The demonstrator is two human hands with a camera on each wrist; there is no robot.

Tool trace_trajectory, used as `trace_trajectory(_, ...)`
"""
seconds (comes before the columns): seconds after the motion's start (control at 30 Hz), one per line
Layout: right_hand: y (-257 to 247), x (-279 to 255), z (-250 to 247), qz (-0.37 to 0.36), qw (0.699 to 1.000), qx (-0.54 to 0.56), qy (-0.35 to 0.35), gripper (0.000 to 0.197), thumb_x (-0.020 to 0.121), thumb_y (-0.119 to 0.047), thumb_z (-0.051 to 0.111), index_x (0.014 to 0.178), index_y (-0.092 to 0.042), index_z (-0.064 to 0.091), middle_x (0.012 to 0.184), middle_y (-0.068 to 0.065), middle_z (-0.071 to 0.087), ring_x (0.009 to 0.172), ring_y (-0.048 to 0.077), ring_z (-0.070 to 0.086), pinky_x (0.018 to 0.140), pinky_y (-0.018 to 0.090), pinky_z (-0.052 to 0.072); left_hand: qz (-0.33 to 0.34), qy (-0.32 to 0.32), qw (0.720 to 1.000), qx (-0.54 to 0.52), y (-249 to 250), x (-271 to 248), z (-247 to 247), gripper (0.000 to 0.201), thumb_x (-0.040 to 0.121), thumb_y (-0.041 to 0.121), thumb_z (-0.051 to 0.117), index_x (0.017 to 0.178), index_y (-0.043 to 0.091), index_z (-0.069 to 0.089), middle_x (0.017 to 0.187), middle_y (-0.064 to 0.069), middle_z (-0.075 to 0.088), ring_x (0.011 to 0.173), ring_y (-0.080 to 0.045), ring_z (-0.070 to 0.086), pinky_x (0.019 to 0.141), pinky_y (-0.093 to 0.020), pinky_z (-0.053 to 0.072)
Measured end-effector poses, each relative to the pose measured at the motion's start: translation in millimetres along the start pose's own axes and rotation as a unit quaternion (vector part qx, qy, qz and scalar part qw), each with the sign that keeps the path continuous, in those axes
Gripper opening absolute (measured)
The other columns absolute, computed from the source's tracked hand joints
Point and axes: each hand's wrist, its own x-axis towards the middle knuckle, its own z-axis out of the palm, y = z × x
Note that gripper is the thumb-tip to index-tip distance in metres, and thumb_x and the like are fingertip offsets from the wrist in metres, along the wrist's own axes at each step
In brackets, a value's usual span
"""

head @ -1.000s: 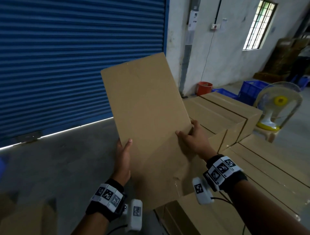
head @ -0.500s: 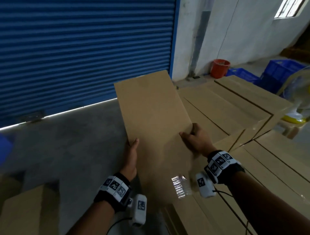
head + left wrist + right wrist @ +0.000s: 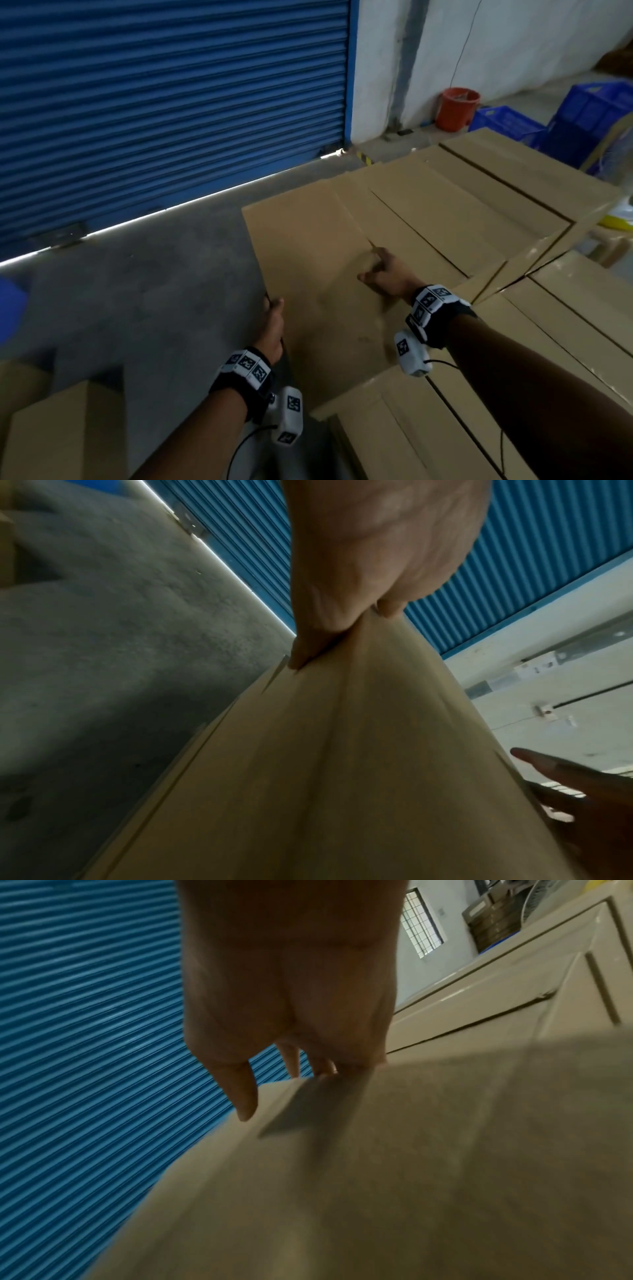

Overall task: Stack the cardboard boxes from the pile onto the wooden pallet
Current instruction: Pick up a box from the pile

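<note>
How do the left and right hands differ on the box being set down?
The left hand grips the cardboard box at its near left edge, thumb on top; the right hand lies on the top face with fingers extended. The left hand sits nearer the person, the right farther in. Both touch the same box.

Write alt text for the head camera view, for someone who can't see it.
A person lowers a flat cardboard box onto stacked cardboard boxes; the left hand grips its near left edge, the right hand rests open on top. Behind: concrete floor, a blue roller shutter, an orange bucket and blue crates.
</note>
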Motion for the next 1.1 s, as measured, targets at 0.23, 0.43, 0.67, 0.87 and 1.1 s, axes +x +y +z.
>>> trace_trajectory(0.23,-1,-3,16,-0.021,0.995,-0.041,-0.09,0.053,0.085,-0.023,0.072,0.136,-0.021,0.056,0.129,-0.001,0.059,0.108,0.021,0.064,0.084,0.035,0.059,-0.073,-0.12,0.988,0.066,-52,22,3,0.053,0.107,0.032,0.046,0.155,0.035,0.025,0.149,-0.008,0.049,0.127,-0.037,0.053,0.089,-0.051,0.054)
trace_trajectory(0.43,-10,-33,27,-0.037,0.987,-0.13,-0.086,0.04,0.094,-0.027,0.062,0.129,-0.008,0.06,0.13,0.009,0.061,0.12,0.027,0.057,0.104,0.041,0.043,-0.077,-0.138,0.983,0.099,-49,25,-1,0.031,0.107,0.032,0.044,0.138,0.032,0.037,0.135,-0.007,0.055,0.116,-0.034,0.058,0.086,-0.051,0.057)
trace_trajectory(0.67,2,-66,48,-0.035,0.987,-0.154,-0.027,0.025,0.09,-0.032,0.067,0.11,-0.017,0.071,0.12,0.004,0.061,0.111,0.026,0.059,0.094,0.037,0.047,-0.067,-0.135,0.979,0.138,-40,39,-12,0.032,0.1,0.019,0.058,0.129,0.015,0.046,0.13,-0.018,0.06,0.11,-0.038,0.062,0.067,-0.039,0.057)
trace_trajectory(0.87,39,-99,81,0.218,0.952,-0.145,0.158,0.049,0.09,-0.051,0.059,0.129,-0.023,0.05,0.148,0.009,0.033,0.133,0.039,0.032,0.104,0.057,0.04,-0.1,-0.152,0.973,0.139,-40,49,-13,0.054,0.103,0.026,0.056,0.15,0.012,0.033,0.147,-0.013,0.039,0.117,-0.032,0.046,0.051,-0.034,0.055)
trace_trajectory(1.1,61,-91,97,0.252,0.932,0.1,0.241,0.065,0.085,-0.032,0.074,0.139,-0.015,0.041,0.137,0.014,0.039,0.116,0.034,0.054,0.092,0.042,0.054,-0.112,-0.17,0.973,0.11,-29,51,1,0.053,0.105,0.019,0.051,0.152,0.011,0.029,0.153,-0.019,0.035,0.13,-0.042,0.045,0.081,-0.044,0.058)
